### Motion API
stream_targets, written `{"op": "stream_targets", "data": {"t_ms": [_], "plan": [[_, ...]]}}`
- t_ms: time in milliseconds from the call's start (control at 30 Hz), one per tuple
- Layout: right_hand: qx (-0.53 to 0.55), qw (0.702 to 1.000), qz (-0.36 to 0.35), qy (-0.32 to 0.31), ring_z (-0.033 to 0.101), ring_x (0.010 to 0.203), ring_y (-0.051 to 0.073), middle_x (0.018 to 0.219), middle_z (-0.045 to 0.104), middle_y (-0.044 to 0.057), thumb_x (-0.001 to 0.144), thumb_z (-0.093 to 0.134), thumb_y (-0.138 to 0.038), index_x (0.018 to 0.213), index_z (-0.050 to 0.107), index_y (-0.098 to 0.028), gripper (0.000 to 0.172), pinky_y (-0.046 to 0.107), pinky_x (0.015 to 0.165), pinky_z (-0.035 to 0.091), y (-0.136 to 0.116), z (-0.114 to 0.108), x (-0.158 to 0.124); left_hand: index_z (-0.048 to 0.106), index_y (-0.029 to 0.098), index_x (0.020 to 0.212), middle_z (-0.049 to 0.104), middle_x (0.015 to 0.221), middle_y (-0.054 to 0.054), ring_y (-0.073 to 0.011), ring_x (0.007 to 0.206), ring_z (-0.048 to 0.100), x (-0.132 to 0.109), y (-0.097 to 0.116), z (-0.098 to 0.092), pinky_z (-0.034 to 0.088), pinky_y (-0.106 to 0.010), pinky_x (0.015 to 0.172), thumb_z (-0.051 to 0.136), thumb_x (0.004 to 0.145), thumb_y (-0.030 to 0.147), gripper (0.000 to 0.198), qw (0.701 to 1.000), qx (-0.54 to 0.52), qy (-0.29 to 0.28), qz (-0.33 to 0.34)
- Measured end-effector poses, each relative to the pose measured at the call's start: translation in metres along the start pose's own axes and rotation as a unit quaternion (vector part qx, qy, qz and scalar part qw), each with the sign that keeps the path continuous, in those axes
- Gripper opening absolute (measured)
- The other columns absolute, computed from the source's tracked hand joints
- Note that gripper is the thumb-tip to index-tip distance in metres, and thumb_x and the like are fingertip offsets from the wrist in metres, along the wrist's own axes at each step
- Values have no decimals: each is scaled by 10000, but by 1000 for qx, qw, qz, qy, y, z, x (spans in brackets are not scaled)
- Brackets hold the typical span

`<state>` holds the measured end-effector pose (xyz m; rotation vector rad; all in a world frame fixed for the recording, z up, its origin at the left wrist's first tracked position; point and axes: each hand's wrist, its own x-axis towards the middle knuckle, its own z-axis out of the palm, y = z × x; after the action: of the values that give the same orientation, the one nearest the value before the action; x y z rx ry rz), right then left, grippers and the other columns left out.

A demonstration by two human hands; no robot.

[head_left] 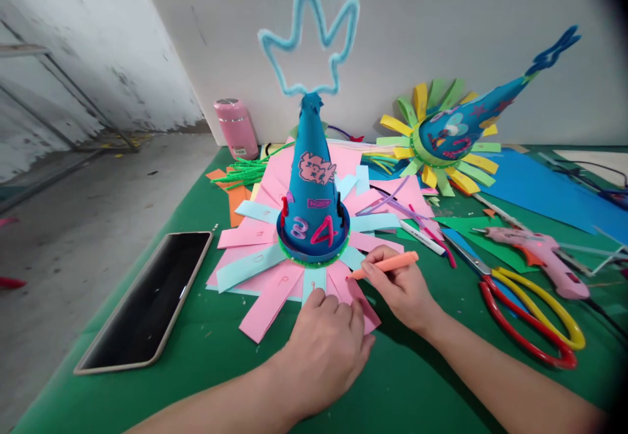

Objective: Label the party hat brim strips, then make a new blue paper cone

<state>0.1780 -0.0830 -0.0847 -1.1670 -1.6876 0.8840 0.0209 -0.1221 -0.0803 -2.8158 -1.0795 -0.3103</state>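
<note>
Green tabletop (201, 349) spreads under both my hands, with a pale wall (417, 35) beyond; my right hand (405, 290) is closed round an orange marker (392, 263), thumb and fingers pinched close above its nib, the butt end poking out to the right past my knuckles. Nib leftward, the marker's long axis slants across a pink strip (349, 293) that runs from the cone's brim out towards me; the strip lies just left of my right grip, between my two hands, its upper part nearer the right one; whether the nib touches the paper or hangs just above it, I cannot tell.

My left hand (331, 345) rests with fingers curled down over the strip's near part, and what is under the fingers is hidden; a light-blue strip (314, 280) lettered in red shows just past those knuckles. Ahead of both hands stands the blue paper cone (314, 139), upright, with the strips fanned round its base.

Further out, right of my marker grip, lie scissors (490, 273) and a pink glue gun (537, 244); left of my left hand, a phone (147, 300); far ahead to the right, a second cone (454, 126) lies tilted.
</note>
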Motion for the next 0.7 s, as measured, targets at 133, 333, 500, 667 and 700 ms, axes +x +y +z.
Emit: {"op": "stream_targets", "data": {"t_ms": [133,333,500,667,700], "plan": [[8,1000,3,-5,521,581,116,645,531,-6,827,469,-249,717,523,-182,139,230,528,413,-1,1,-1,600,105,920,598,638,-42,-203,580,531,0,1,0,369,-367,582,389,832,319,313,1000,6,19,2],[11,1000,8,-16,513,551,108,620,519,-16,824,481,-259,725,523,-185,131,224,522,428,0,2,-1,587,82,961,607,641,-47,-202,570,536,-1,2,1,361,-361,570,388,836,312,329,1000,24,17,9],[-1,1000,6,-22,552,616,134,656,562,10,817,488,-258,730,547,-181,130,241,551,446,-1,3,-1,592,83,923,602,625,-47,-196,553,533,-1,3,0,363,-360,567,407,829,307,305,999,23,22,5],[1,999,6,-37,559,626,130,683,590,16,817,492,-252,742,562,-184,123,238,555,451,-4,3,-1,592,82,921,602,624,-48,-201,548,531,0,2,1,363,-362,548,404,828,301,303,1000,17,23,9],[1,999,7,-43,561,624,130,684,594,17,818,490,-253,740,564,-184,128,237,551,450,-4,3,-1,594,86,912,602,625,-49,-201,549,533,0,2,1,365,-365,551,406,827,299,297,1000,15,24,8]]}}
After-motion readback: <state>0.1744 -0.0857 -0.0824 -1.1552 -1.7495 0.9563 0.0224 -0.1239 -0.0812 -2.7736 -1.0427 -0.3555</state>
